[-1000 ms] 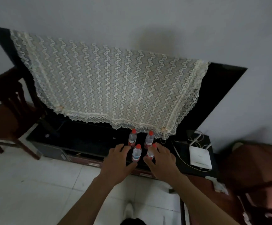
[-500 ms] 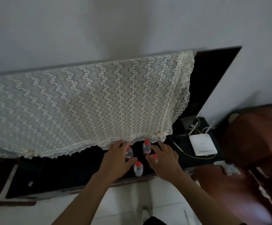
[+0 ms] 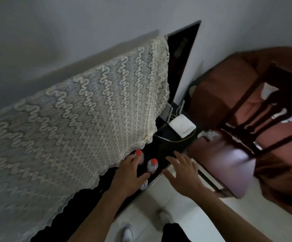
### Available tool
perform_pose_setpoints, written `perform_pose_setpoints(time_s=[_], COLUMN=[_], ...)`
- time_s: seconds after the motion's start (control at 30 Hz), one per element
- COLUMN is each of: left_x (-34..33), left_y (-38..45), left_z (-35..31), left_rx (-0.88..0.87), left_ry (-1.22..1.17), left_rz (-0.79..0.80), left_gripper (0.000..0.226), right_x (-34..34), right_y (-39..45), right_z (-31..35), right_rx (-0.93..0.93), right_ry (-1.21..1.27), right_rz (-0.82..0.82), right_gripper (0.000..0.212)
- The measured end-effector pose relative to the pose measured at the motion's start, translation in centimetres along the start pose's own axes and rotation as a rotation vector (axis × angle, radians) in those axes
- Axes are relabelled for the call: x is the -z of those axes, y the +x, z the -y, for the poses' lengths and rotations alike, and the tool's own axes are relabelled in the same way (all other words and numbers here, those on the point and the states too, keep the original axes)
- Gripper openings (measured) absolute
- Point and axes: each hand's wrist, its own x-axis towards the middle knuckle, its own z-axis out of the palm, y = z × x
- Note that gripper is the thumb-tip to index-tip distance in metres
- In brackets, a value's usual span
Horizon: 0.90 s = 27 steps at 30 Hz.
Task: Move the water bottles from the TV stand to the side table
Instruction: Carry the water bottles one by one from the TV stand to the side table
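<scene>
My left hand spread among three red-capped bottles on the TV stand — gripping none; right hand open, just right.

We see dark TV stand running from lower left to centre of frame. On it: three red-capped water bottles near front edge, white router with cables toward upper right, lace-draped TV behind.

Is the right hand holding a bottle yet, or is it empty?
Empty. The right hand hovers with fingers spread near the TV stand edge, gripping nothing; three red-capped bottles show by the left hand.
</scene>
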Motion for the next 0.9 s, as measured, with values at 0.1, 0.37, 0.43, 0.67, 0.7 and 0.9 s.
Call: perform_pose_setpoints(time_s=[0.1, 0.37, 0.43, 0.67, 0.7, 0.9], left_x=[-0.3, -1.7, -3.0, -7.9, -8.4, -12.3], left_y=[-0.7, -1.7, -1.5, -1.3, -1.0, 0.8], left_z=[2.7, 7.3, 8.0, 10.9, 11.4, 13.8], left_rx=[-0.053, -0.093, -0.099, -0.094, -0.09, -0.065], left_ry=[0.004, -0.058, -0.075, -0.091, -0.106, -0.192], left_rz=[0.039, 0.083, 0.102, 0.183, 0.183, 0.149], left_gripper=[0.071, 0.07, 0.068, 0.073, 0.073, 0.074], right_x=[-1.9, -6.5, -7.6, -12.1, -12.7, -16.7], right_y=[-1.9, -4.4, -4.7, -5.6, -5.5, -4.4], right_z=[1.8, 3.8, 3.6, 2.6, 2.3, 1.0], right_rx=[-0.063, -0.138, -0.166, -0.245, -0.249, -0.266], right_ry=[0.012, 0.058, 0.061, 0.12, 0.121, 0.146], right_rz=[0.002, -0.014, -0.009, 0.057, 0.06, 0.078], right_gripper=[0.064, 0.066, 0.066, 0.064, 0.064, 0.064])
